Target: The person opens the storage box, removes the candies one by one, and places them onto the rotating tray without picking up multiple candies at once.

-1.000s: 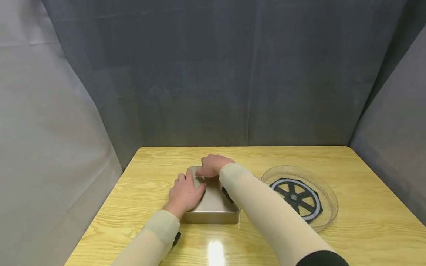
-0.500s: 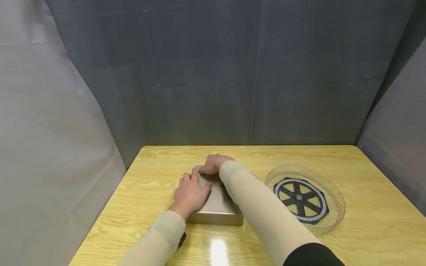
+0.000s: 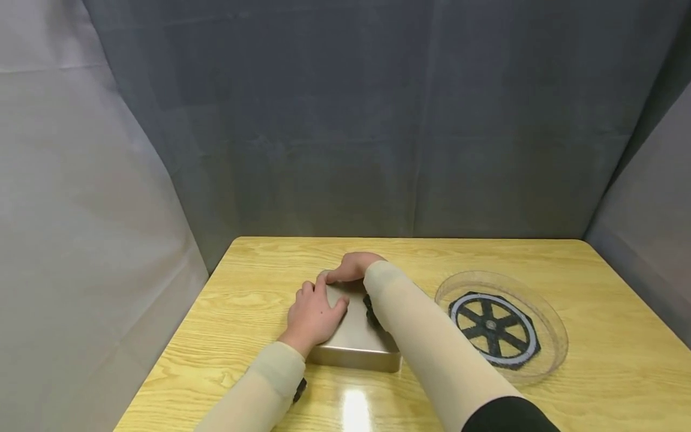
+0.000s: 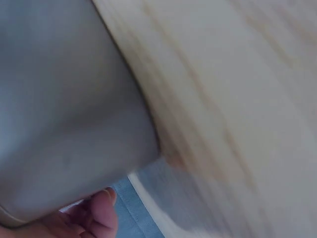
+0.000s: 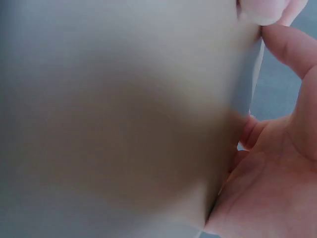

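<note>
A flat rectangular metal box (image 3: 356, 333) with rounded corners lies on the table, its brushed grey top facing up. My left hand (image 3: 315, 315) grips its left side, thumb spread on the top and fingers along the edge. At the far edge, my right hand (image 3: 353, 267) curls its fingers over the back, thumb close to the left index finger. The right hand's fingertips are hidden behind the box. In the left wrist view, curled fingers (image 4: 101, 213) show under the end of the box (image 4: 74, 109). The box's surface (image 5: 124, 124) fills most of the right wrist view.
To the right stands a clear round shallow container (image 3: 561, 354) holding a black spoked wheel with a pale ring (image 3: 491, 327). The wooden table (image 3: 254, 288) has grey cloth (image 3: 335, 120) behind it and pale cloth on both sides.
The head view has shifted a little, so the table and everything on it sit farther right. The right thumb has come slightly nearer the left index finger. Both hands stay on the box.
</note>
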Action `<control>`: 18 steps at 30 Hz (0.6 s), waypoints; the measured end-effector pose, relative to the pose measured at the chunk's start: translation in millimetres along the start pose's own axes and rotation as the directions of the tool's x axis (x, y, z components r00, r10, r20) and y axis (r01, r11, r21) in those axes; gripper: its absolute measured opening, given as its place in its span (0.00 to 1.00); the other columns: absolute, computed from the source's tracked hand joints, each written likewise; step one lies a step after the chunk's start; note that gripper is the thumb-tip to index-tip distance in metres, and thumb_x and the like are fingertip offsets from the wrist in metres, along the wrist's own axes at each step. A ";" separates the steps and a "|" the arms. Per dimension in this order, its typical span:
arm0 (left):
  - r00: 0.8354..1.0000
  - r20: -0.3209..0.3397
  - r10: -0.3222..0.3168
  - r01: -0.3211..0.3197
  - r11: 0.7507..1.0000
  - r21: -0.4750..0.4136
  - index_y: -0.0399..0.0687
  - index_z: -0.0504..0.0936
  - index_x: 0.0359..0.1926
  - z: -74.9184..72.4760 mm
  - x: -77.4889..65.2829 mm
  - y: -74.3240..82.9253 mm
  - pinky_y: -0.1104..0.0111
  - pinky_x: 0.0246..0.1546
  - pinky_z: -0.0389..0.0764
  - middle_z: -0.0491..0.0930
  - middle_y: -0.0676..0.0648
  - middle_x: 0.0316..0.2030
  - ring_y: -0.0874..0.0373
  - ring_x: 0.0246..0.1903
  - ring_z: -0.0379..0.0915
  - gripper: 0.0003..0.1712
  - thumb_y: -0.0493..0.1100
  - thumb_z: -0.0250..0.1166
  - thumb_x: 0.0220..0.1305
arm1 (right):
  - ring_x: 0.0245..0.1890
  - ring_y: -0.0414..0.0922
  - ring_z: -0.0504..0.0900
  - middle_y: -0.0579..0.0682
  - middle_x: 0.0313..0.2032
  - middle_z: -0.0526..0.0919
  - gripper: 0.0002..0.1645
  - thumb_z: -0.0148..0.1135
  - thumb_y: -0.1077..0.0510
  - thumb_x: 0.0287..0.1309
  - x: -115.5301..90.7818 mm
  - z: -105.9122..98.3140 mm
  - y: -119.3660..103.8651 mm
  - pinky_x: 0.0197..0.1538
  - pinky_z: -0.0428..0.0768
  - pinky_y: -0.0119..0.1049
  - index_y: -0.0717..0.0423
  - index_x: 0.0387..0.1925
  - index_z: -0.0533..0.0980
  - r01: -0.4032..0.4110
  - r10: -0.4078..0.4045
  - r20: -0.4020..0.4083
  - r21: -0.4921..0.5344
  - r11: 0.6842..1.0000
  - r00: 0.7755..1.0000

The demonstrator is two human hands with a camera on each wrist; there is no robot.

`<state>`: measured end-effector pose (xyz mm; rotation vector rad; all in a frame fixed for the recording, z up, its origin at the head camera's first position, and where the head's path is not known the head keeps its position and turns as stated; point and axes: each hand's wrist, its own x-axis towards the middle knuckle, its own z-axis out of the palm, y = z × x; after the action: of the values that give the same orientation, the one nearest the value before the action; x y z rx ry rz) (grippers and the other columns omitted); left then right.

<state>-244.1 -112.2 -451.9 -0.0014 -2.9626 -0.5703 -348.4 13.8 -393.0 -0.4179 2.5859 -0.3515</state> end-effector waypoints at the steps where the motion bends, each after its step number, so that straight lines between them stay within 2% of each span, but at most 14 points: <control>1: 1.000 0.004 -0.003 0.003 1.000 0.000 0.54 0.54 0.71 0.8 -0.3 0.0 0.54 0.35 0.75 0.67 0.43 0.50 0.49 0.46 0.64 0.45 0.71 0.51 0.60 | 0.41 0.43 0.73 0.47 0.55 0.74 0.47 0.50 0.20 0.46 0.8 0.8 1.4 0.49 0.73 0.44 0.47 0.58 0.73 -0.004 0.004 0.006 0.003 1.000 1.000; 9: 1.000 0.005 -0.004 0.004 1.000 -0.019 0.54 0.53 0.71 0.3 -1.8 3.7 0.51 0.39 0.75 0.67 0.42 0.51 0.48 0.49 0.64 0.47 0.72 0.51 0.59 | 0.43 0.44 0.73 0.47 0.55 0.74 0.47 0.50 0.19 0.45 2.9 0.9 7.2 0.51 0.72 0.45 0.45 0.58 0.73 -0.014 0.013 0.022 0.036 0.999 1.000; 18: 1.000 0.002 0.018 -0.018 0.999 -0.028 0.54 0.53 0.71 0.1 -1.0 13.0 0.52 0.40 0.75 0.67 0.42 0.52 0.49 0.49 0.63 0.47 0.72 0.51 0.59 | 0.45 0.45 0.72 0.48 0.57 0.73 0.51 0.52 0.19 0.43 -2.9 -3.3 18.1 0.52 0.72 0.46 0.48 0.60 0.70 -0.033 0.034 -0.007 0.075 0.997 0.999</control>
<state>-242.8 -100.1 -447.3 -0.0311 -2.9529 -0.6098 -351.7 32.1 -394.7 -0.3472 2.5751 -0.4381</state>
